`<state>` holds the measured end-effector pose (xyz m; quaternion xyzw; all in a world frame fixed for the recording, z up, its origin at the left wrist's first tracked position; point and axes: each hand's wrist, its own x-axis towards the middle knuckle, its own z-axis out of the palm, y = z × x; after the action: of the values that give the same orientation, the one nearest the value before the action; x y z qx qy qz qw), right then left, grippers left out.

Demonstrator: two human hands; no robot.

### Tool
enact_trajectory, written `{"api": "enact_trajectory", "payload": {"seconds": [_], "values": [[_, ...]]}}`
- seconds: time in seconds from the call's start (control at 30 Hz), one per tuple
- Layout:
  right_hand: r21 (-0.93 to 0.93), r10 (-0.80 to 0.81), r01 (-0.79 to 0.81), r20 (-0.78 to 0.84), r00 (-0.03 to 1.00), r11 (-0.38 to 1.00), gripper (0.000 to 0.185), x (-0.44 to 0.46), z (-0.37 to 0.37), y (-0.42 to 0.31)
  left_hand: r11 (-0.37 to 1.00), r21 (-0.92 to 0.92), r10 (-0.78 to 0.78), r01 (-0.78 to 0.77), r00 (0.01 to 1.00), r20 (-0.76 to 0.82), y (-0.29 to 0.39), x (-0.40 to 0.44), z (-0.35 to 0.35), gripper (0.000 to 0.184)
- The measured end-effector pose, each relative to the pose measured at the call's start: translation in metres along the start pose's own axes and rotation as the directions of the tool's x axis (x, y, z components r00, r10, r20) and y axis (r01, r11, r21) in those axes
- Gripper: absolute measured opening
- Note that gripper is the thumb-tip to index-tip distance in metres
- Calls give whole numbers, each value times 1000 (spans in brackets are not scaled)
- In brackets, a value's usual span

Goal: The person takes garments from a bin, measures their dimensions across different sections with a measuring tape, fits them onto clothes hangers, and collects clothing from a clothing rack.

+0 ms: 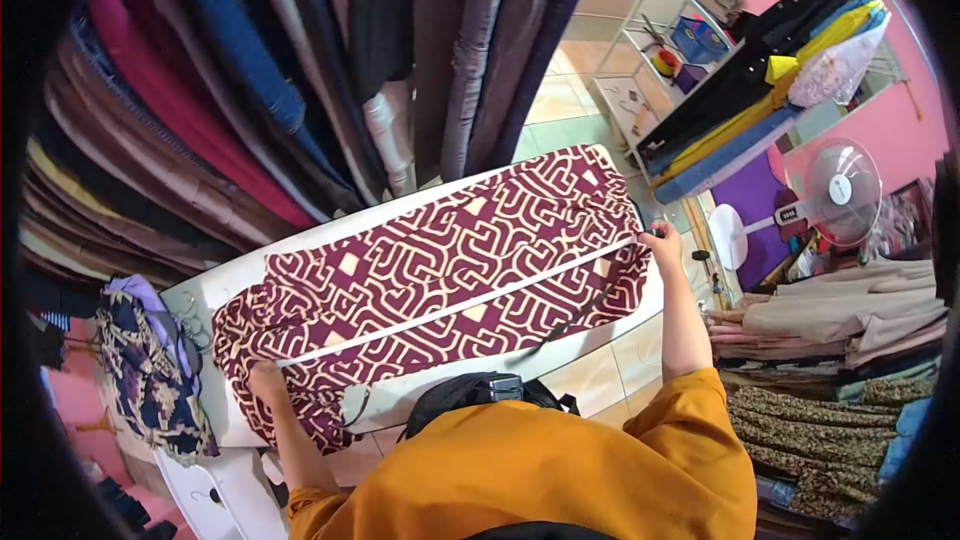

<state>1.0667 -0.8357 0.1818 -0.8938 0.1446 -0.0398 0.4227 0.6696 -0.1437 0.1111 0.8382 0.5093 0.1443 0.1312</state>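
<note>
Maroon trousers or a similar long garment [440, 250] with a cream maze-like print lie spread lengthwise over a white table [225, 290]. A white measuring tape [480, 300] runs in a straight line across the cloth. At its left end my left hand [266, 382] is closed on the tape, low against the fabric. My right hand [661, 242] pinches the tape's other end near the garment's right edge, with something small and dark beside the fingers. Below that hand, a dark strap [575, 315] trails over the cloth.
Rows of hanging trousers [270, 70] crowd the table's far side. A dark patterned garment [150, 370] sits at the left end. To the right stand a white fan [840, 190], a shelf rack [650, 40] and stacked folded clothes [830, 315].
</note>
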Motion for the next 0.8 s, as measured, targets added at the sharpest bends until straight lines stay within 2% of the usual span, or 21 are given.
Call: {"api": "enact_trajectory", "payload": {"seconds": [0.1, 0.13, 0.2, 0.27, 0.4, 0.47, 0.5, 0.53, 0.57, 0.6, 0.63, 0.67, 0.7, 0.73, 0.77, 0.8], "values": [[-91, -25, 17, -90, 996, 996, 44, 30, -3, 46, 977, 210, 34, -41, 999, 38, -11, 7, 10, 7], [-149, -44, 25, -126, 991, 989, 46, 35, -1, 59, 974, 201, 109, -109, 994, 9, -7, 4, 7, 10], [-213, 10, -31, -98, 995, 976, 48, 32, 1, 64, 990, 144, -4, -7, 997, 75, 3, 6, 1, 13], [-185, 13, -37, -128, 992, 982, 50, 30, 5, 63, 975, 217, 26, -40, 997, 66, -4, 10, 7, 17], [-243, -9, -13, -87, 996, 970, 50, 40, 3, 62, 974, 220, 47, -53, 998, 32, 0, 9, -1, 13], [-202, 106, -103, 5, 994, 974, 51, 45, -2, 48, 983, 172, 57, -65, 997, 47, 8, 12, -12, 9], [-150, 10, -12, -12, 1000, 989, 51, 62, 2, 69, 988, 137, 77, -77, 997, 10, 17, 17, -19, 10], [2, 33, -33, 34, 999, 999, 49, 66, 1, 58, 990, 104, 94, -91, 995, -27, 27, 23, -27, 12], [56, 25, -27, 31, 999, 998, 48, 69, -1, 48, 983, 56, 179, -173, 977, -119, 40, 27, -36, 15], [110, 17, -20, 34, 999, 994, 46, 69, -1, 29, 981, 98, 184, -168, 966, -182, 26, 47, -25, 17], [62, 12, -16, 66, 998, 998, 43, 79, 1, 26, 995, -85, 37, -48, 992, -124, 35, 60, -25, 23], [180, 8, -25, 95, 995, 983, 42, 89, 5, 28, 987, -44, -155, 153, 987, -46, 7, 92, 1, 26], [227, -72, 50, 92, 993, 973, 42, 96, 9, 30, 998, 5, 57, -57, 998, 21, 15, 103, 4, 28], [179, -99, 81, 94, 991, 981, 39, 108, 16, 32, 694, 567, 635, -444, 748, -192, -25, 128, 40, 20], [159, -130, 118, 66, 989, 980, 39, 121, 23, 45, 761, 416, 595, -498, 791, -140, 16, 126, 24, 16], [208, -76, 59, 73, 994, 976, 38, 134, 30, 61, 829, 291, 496, -478, 868, 13, 17, 139, 30, 12]]}}
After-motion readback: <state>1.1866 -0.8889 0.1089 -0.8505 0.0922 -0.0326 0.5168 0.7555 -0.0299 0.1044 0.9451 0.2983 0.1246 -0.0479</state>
